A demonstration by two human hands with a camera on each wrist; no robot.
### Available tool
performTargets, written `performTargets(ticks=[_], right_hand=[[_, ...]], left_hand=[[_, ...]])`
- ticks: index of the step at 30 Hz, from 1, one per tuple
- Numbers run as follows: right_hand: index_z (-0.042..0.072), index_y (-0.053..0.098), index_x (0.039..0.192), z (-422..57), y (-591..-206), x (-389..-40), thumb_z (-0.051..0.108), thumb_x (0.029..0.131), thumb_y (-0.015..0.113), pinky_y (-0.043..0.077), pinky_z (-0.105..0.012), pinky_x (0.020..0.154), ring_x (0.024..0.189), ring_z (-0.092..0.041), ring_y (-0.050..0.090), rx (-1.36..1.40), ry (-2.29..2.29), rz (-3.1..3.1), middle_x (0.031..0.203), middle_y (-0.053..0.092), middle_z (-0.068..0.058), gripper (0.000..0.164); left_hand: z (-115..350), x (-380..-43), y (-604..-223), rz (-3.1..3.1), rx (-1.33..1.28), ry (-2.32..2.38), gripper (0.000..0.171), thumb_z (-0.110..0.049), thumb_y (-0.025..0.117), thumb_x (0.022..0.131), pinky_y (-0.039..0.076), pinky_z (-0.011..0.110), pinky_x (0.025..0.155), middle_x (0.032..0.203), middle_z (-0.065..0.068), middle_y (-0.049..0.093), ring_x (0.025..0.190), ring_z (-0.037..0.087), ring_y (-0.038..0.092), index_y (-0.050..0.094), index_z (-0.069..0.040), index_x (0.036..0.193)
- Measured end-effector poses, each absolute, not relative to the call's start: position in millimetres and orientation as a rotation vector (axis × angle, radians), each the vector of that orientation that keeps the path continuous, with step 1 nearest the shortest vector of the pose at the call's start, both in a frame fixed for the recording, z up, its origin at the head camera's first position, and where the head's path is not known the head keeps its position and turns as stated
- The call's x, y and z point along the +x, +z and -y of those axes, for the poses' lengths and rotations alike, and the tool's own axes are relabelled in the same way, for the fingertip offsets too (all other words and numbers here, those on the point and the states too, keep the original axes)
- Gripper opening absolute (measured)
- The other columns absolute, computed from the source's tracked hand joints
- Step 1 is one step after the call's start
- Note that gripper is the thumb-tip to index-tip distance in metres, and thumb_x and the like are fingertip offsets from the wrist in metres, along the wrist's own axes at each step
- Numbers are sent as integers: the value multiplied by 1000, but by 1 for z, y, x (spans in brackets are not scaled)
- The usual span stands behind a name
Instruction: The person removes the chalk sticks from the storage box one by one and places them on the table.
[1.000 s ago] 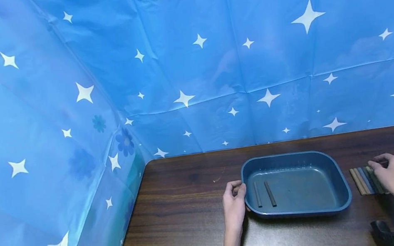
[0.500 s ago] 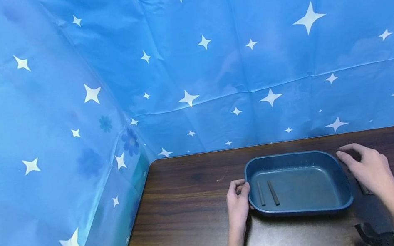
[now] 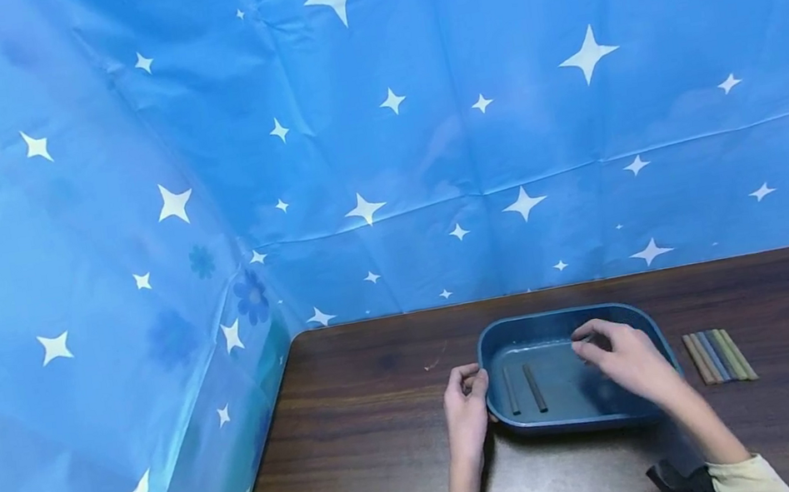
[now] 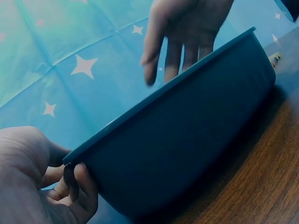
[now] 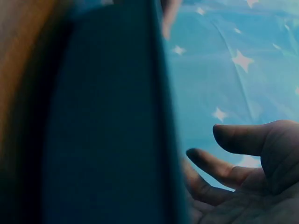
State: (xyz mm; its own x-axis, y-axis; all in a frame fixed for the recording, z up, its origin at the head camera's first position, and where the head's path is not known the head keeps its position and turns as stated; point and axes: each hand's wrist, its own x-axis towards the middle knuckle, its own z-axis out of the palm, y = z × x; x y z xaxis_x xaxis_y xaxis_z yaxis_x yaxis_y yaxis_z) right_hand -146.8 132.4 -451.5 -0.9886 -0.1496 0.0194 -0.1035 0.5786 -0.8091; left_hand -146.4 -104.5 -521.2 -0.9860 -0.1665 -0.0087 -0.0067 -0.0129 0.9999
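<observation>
My left hand (image 3: 467, 416) grips the left end of a blue rectangular plastic basin (image 3: 579, 424), thumb at the rim and fingers curled beneath it, as the left wrist view shows. Two thin dark sticks (image 3: 535, 388) lie on the basin floor at the left. Over the basin's right half hovers my right hand (image 3: 634, 364), thumb and forefinger bent toward each other. Whether anything sits between them is unclear; the right wrist view shows a gap between thumb (image 5: 238, 139) and forefinger, with no stick visible. Right of the basin several coloured sticks (image 3: 719, 357) lie side by side.
Everything stands on a dark brown wooden table (image 3: 361, 436). A blue star-patterned sheet (image 3: 426, 149) hangs behind the table's far edge and along its left side. A black wrist device (image 3: 681, 483) sits near my right sleeve.
My right hand has moved left, from the row of sticks past the basin's right rim to above its inside, uncovering the row. The left hand keeps its grip on the basin.
</observation>
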Motion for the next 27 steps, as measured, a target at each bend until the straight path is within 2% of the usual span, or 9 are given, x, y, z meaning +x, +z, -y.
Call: performTargets(ticks=[9, 14, 21, 27], right_hand=[[-10, 56, 133, -96, -472, -153, 14, 102, 64, 55, -37, 61, 73, -23, 67, -238, -1429, -2581, 105, 71, -18, 40], [-10, 55, 133, -81, -478, -158, 13, 100, 66, 54, -36, 61, 72, -20, 65, -225, -1340, -2600, 103, 71, -17, 42], [-12, 55, 132, -67, -480, -164, 12, 99, 67, 57, -44, 74, 92, -27, 68, -247, -1275, -2603, 105, 71, -18, 43], [-12, 56, 130, -57, -485, -168, 10, 96, 70, 57, -44, 73, 90, -27, 66, -268, -1250, -2607, 101, 69, -17, 43]], left_hand=[[104, -146, -518, 2132, 193, -2151, 25, -9, 61, 101, 43, 21, 45, 93, 16, 63, 55, 10, 49, 61, 10, 117], [104, -146, -518, 2119, 187, -2175, 22, -6, 61, 100, 43, 20, 44, 91, 14, 62, 54, 10, 49, 61, 10, 115], [106, -146, -516, 2147, 163, -2172, 24, -6, 61, 100, 44, 20, 44, 91, 18, 64, 49, 9, 49, 60, 11, 116], [110, -145, -515, 2176, 166, -2179, 25, -7, 62, 99, 46, 22, 44, 93, 20, 65, 49, 9, 50, 61, 11, 117]])
